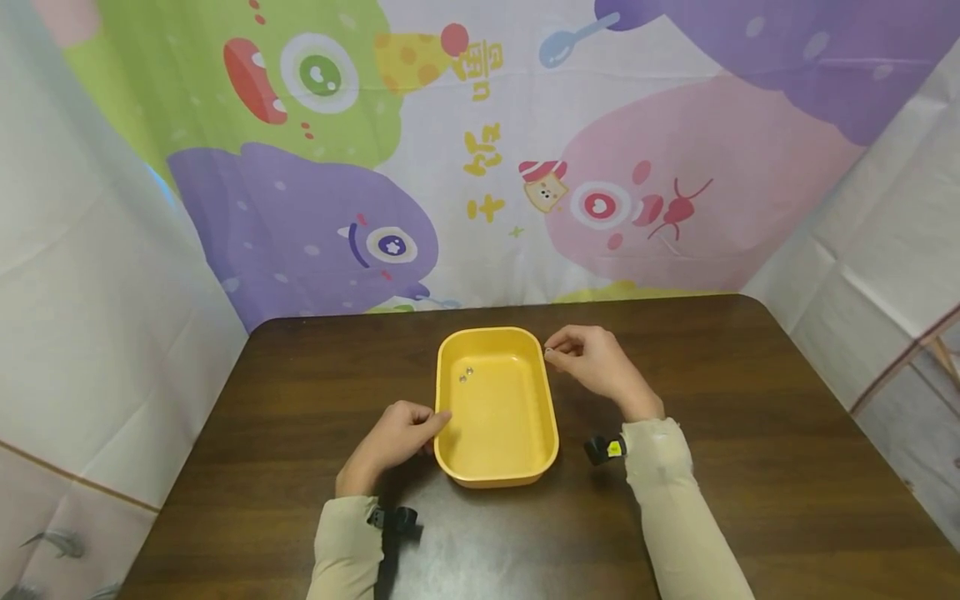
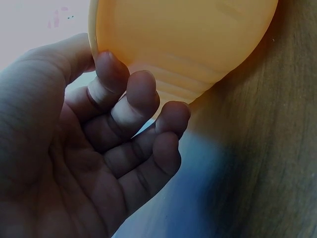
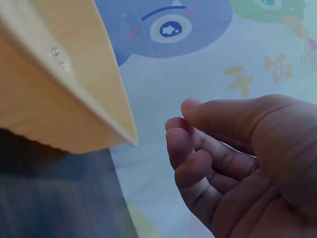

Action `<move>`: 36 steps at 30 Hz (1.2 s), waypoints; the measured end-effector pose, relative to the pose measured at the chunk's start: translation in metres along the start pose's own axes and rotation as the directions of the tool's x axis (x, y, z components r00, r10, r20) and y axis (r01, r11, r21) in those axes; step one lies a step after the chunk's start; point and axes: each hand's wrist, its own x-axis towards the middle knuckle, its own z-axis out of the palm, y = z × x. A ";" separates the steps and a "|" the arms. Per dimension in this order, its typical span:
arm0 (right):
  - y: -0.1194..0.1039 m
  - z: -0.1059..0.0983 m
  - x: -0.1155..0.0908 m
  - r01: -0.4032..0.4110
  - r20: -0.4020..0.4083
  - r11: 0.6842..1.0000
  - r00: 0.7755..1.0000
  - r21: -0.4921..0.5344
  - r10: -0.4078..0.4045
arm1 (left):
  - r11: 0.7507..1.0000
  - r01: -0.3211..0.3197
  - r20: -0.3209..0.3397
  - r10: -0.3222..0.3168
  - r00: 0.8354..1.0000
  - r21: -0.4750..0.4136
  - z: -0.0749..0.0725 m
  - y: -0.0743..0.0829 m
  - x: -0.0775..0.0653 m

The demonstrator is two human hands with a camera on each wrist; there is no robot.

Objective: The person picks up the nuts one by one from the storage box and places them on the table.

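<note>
A yellow rectangular tray with rounded corners is in front of me on the table. My left hand grips its left side, thumb over the rim and fingers against the outer wall; the left wrist view shows those curled fingers below the wall. Two small clear, shiny beads sit inside, toward the upper left. Just off the tray's upper right rim, my right hand has thumb and forefinger pinched together. A tiny whitish thing shows at those fingertips; in the right wrist view the fingers mostly hide it.
The dark wooden table extends to both sides of the tray. A cloth printed with cartoon monsters hangs behind its far edge. Black wrist cameras hang below both wrists, beside the beige sleeves.
</note>
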 end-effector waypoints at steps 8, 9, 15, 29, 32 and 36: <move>0.016 -0.004 -0.005 -0.033 -0.023 0.999 0.999 -0.004 0.033 | 1.000 -0.007 0.005 0.007 1.000 -0.003 0.002 0.001 0.000; 0.018 -0.005 -0.006 -0.037 -0.023 0.999 0.999 -0.003 0.037 | 1.000 -0.008 0.004 0.008 1.000 0.000 0.002 0.001 0.000; 0.027 -0.012 -0.010 -0.073 -0.006 0.997 0.997 0.029 0.073 | 1.000 -0.010 0.004 0.010 1.000 0.001 0.002 0.000 0.000; 0.051 -0.018 -0.020 -0.105 -0.020 0.994 0.994 0.028 0.106 | 1.000 -0.015 0.010 0.015 1.000 0.007 0.000 -0.002 -0.001; 0.057 -0.023 -0.024 -0.111 -0.032 0.994 0.993 0.017 0.111 | 1.000 -0.010 0.011 0.010 1.000 0.009 0.000 -0.002 0.000; 0.067 -0.027 -0.028 -0.117 -0.051 0.993 0.992 0.005 0.117 | 1.000 -0.010 0.011 0.009 1.000 0.013 -0.001 0.000 0.000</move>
